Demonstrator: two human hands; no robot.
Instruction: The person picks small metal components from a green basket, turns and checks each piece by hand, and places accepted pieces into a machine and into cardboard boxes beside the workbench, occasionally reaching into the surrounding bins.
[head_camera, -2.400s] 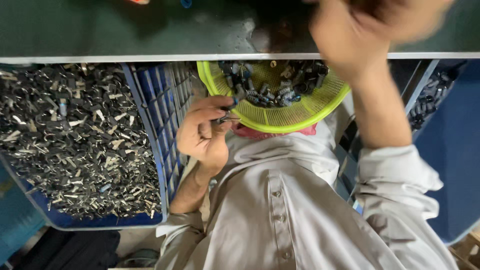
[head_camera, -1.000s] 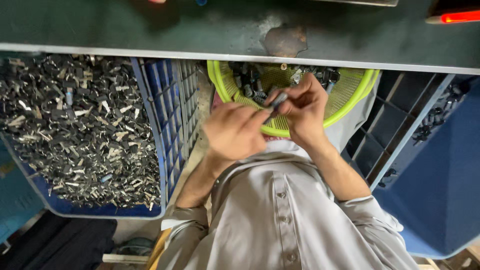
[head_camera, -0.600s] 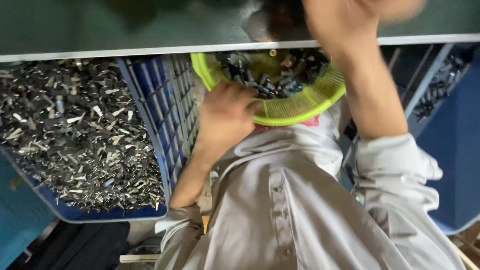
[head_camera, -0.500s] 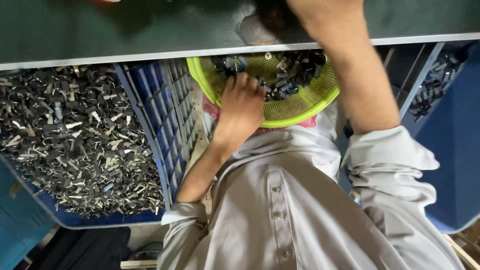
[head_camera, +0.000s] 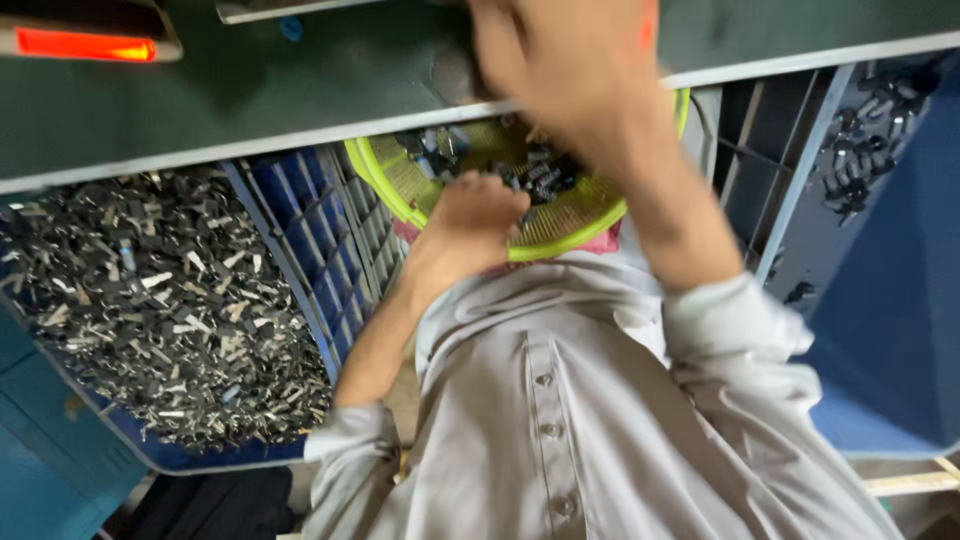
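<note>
While the yellow-green mesh basket (head_camera: 400, 180) sits in the person's lap against the grey buttoned shirt (head_camera: 560, 400), the left hand (head_camera: 475, 215) reaches into it from its near rim, fingers curled down among the small dark parts (head_camera: 545, 175) heaped in its middle; whether the fingers have closed on a part cannot be told, as the knuckles hide the tips. Raised above the basket's far rim, the right hand (head_camera: 570, 55) is blurred in front of the dark green tabletop (head_camera: 300, 90), and its grip cannot be made out. That tabletop's pale edge runs over the basket's far side, leaving little open room there. Left of the basket, just beside it, stands a blue plastic crate (head_camera: 300, 230) with a slatted wall, filled with small silvery and dark metal pieces (head_camera: 130, 300). Right of the basket, a blue bin (head_camera: 890, 300) holds a few dark parts near its upper end.
</note>
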